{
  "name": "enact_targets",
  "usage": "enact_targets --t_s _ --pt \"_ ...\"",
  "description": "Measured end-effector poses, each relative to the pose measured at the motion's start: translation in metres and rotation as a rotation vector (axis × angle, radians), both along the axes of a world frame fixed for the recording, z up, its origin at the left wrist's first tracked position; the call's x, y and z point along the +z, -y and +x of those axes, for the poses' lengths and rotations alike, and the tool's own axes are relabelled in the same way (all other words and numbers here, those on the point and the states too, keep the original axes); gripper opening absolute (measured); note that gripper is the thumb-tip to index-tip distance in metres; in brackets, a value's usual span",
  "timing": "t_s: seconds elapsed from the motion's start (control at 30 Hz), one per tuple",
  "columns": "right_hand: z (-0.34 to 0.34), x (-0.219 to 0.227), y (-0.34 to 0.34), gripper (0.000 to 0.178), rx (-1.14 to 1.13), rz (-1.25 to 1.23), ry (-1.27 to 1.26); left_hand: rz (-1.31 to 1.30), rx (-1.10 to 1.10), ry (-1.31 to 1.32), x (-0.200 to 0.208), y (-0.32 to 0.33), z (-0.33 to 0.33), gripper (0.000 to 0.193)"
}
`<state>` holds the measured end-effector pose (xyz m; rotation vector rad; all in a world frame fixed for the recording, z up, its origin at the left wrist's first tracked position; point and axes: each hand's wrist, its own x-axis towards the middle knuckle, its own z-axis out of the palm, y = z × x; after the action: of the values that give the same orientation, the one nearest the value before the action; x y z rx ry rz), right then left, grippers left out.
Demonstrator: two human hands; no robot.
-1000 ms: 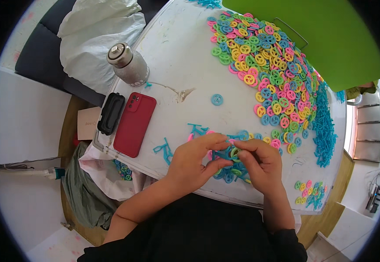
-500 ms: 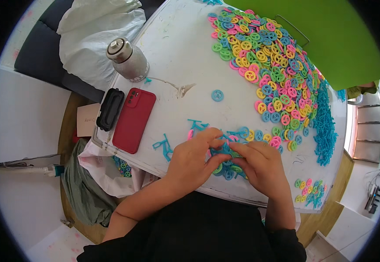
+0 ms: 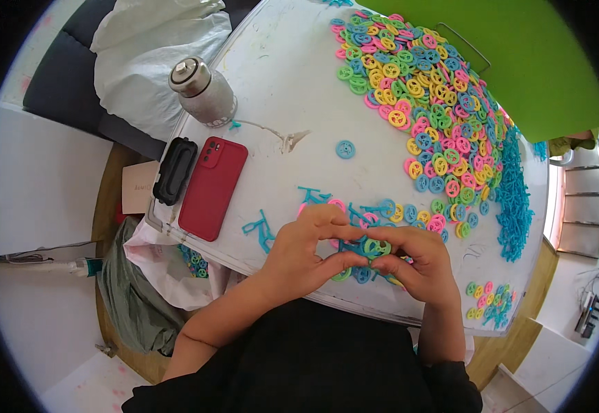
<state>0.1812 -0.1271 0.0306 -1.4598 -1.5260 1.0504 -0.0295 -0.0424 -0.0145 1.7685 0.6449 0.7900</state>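
Head view: your two hands come together over the near side of the white table (image 3: 272, 96). Your left hand (image 3: 303, 251) has thumb and fingers closed on a blue plastic piece (image 3: 352, 246), partly hidden by them. Your right hand (image 3: 423, 265) pinches a green wheel (image 3: 378, 248) between thumb and forefinger, right beside the blue piece — whether the two are joined, I cannot tell. Loose blue parts (image 3: 261, 233) lie left of your left hand, and more wheels and parts lie beneath and just beyond your fingers. A lone blue wheel (image 3: 345, 149) sits farther off. At far right spreads a big heap of coloured wheels (image 3: 423, 89) — a blue pile (image 3: 514, 206) borders its right side. On the left rest a red phone (image 3: 213, 189) and a grey bottle (image 3: 208, 100).
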Motion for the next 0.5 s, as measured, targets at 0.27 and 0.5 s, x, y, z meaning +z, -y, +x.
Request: enact_targets --t_s 0.27,0.5 --pt "-0.007 -0.002 -0.003 0.039 -0.005 0.226 0.290 0.128 0.120 -0.221 0.014 0.009 0.005 0.033" --pt "-0.017 -0.014 0.012 0.037 -0.192 -0.242 -0.197 0.394 0.043 -0.172 0.017 0.003 -0.003 0.038"
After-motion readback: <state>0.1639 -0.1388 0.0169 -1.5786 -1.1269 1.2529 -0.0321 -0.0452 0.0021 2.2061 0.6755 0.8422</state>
